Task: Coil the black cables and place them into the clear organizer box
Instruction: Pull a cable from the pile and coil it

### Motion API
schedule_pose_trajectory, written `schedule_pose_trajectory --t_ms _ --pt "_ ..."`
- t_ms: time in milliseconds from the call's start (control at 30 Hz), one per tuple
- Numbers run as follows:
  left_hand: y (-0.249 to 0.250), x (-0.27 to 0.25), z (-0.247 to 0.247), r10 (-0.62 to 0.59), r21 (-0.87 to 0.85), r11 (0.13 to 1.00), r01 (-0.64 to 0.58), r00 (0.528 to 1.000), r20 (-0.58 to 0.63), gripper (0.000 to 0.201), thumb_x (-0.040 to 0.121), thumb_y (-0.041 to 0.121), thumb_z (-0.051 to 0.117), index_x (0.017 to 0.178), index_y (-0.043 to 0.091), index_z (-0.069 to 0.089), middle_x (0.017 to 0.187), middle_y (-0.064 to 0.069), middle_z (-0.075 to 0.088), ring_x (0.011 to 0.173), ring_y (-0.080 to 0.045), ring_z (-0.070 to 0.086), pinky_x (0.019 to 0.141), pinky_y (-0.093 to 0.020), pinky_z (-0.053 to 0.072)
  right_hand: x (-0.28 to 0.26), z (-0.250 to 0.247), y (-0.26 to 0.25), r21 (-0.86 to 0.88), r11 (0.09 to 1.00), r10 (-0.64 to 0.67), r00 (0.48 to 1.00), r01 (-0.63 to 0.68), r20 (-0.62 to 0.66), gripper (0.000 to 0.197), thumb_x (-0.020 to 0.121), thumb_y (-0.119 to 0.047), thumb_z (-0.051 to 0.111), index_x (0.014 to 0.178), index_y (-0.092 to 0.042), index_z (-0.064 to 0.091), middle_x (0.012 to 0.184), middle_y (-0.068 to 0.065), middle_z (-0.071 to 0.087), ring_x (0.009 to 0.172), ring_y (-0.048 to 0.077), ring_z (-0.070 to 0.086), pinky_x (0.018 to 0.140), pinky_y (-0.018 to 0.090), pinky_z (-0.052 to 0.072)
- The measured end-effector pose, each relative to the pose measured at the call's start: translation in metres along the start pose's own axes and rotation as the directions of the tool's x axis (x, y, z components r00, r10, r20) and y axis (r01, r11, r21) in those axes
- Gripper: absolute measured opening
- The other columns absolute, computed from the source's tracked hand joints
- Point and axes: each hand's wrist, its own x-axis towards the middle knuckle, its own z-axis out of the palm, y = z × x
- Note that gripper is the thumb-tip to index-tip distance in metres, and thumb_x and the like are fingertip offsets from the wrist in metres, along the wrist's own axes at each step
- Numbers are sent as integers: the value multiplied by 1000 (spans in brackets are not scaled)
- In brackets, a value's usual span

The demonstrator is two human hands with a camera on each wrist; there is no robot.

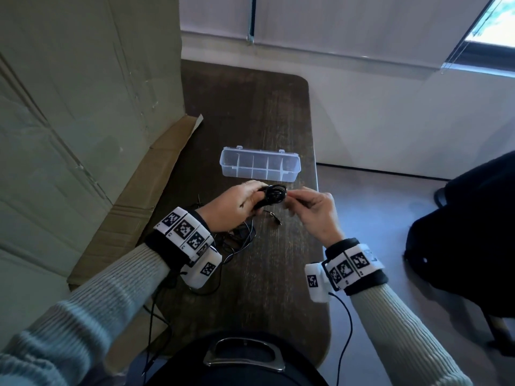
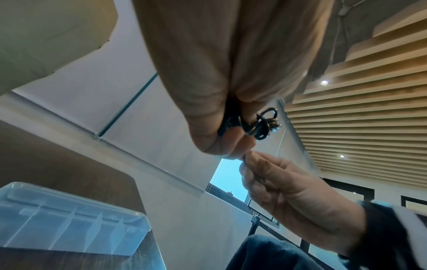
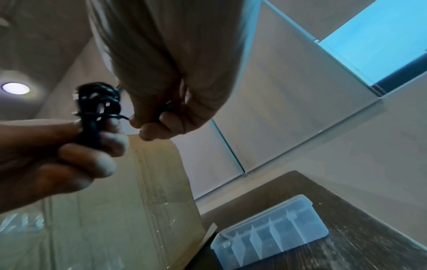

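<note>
Left hand (image 1: 232,203) clamps the light, springy cable bundle (image 1: 274,194) mid-coil while right fingers (image 1: 299,196) pinch its floppy tail.

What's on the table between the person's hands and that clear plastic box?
Nothing: in the head view, only bare dark table separates the clear organizer box from the coiled black cable held by the left hand and right hand.

A dark brown wooden table (image 1: 278,112) with rounded corners is standing against a white wall hung with pale roller blinds (image 1: 348,26). Left of the table a tall tan cardboard box (image 1: 83,107) is leaning, and right of it grey floor (image 1: 390,218) is spreading beneath a daylit window (image 1: 498,20). Above, a slatted wooden ceiling (image 2: 360,102) is carrying small round glowing lights (image 2: 324,82).
</note>
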Motion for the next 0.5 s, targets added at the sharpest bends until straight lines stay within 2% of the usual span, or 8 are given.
schedule_pose_trajectory --t_ms 67,133,200,233,300,433,500 --pt "-3 0 -1 -45 -92 995 41 998 -43 25 101 19 37 116 8 53 82 -4 55 77 -20 55 71 -34 51 -8 9 2 -77 995 -65 998 63 -14 23 85 -5 68 103 -17 71 76 -4 68 59 9 60 56 26 54" --pt "-8 1 0 -76 -101 993 65 992 -104 28 102 21 37 117 7 55 79 -6 56 76 -21 54 71 -41 49 -15 20 1 -182 968 -180 983 171 -34 22 87 -4 66 108 -9 70 74 -1 66 57 13 60 54 27 55" --pt "-13 2 3 -87 -84 994 74 984 -156 27 102 20 38 116 6 57 77 -7 58 71 -15 55 68 -35 47 -20 29 -1 -280 925 -280 959 257 -44 21 87 -2 65 108 -2 71 74 -1 64 58 8 55 57 16 52" --pt "-14 2 4 -86 -60 995 77 981 -175 26 102 19 38 115 7 57 74 -5 58 65 -9 55 64 -27 46 -21 32 -2 -329 899 -320 946 290 -41 21 88 -1 65 107 1 70 75 -1 62 60 3 51 60 9 48" --pt "-17 2 5 -76 25 996 83 974 -212 24 102 19 38 112 9 59 69 1 59 54 0 51 58 -17 41 -22 36 -6 -402 846 -388 922 349 -14 21 87 2 64 108 5 69 76 4 62 64 0 48 63 5 45" --pt "-18 1 3 -52 146 985 89 969 -241 24 101 19 40 106 13 62 65 5 60 55 -2 53 59 -23 43 -26 41 -18 -431 774 -484 872 464 70 20 89 3 59 107 8 67 82 12 66 69 17 62 69 21 55" --pt "-16 -1 4 -26 199 977 75 971 -236 25 101 19 39 103 13 63 63 7 59 58 -8 56 61 -26 45 -27 41 -26 -442 734 -517 846 516 128 20 89 4 57 106 7 68 84 12 66 74 21 64 73 25 56"
